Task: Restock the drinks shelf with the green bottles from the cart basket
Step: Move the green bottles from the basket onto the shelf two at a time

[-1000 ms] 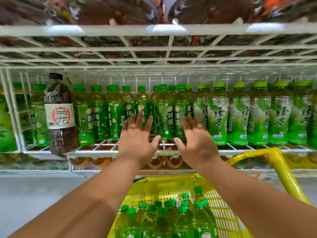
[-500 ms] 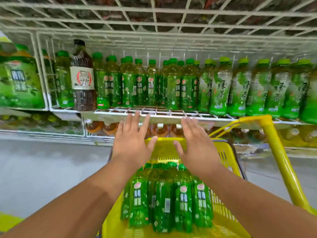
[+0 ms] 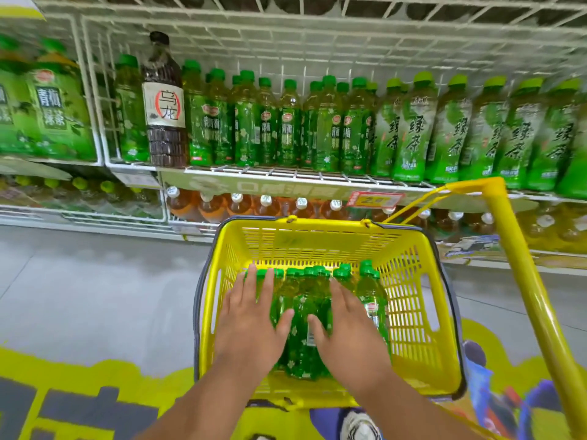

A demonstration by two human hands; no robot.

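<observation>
Several green bottles (image 3: 301,331) lie side by side in the yellow cart basket (image 3: 413,312), caps pointing toward the shelf. My left hand (image 3: 251,325) hovers flat over the left bottles with its fingers spread. My right hand (image 3: 346,331) lies spread over the bottles to the right. Neither hand grips anything. Above, the white wire drinks shelf (image 3: 286,173) carries rows of upright green bottles (image 3: 286,122), with bare wire along its front edge.
A tall dark bottle (image 3: 163,103) with a white label stands at the shelf's left. Orange drinks (image 3: 254,208) fill the shelf below. The yellow cart handle (image 3: 524,281) rises at the right. Grey floor lies to the left. My shoe (image 3: 359,427) shows under the basket.
Both hands have dropped from in front of the shelf down into the basket, onto the bottles. The view has tilted downward with them.
</observation>
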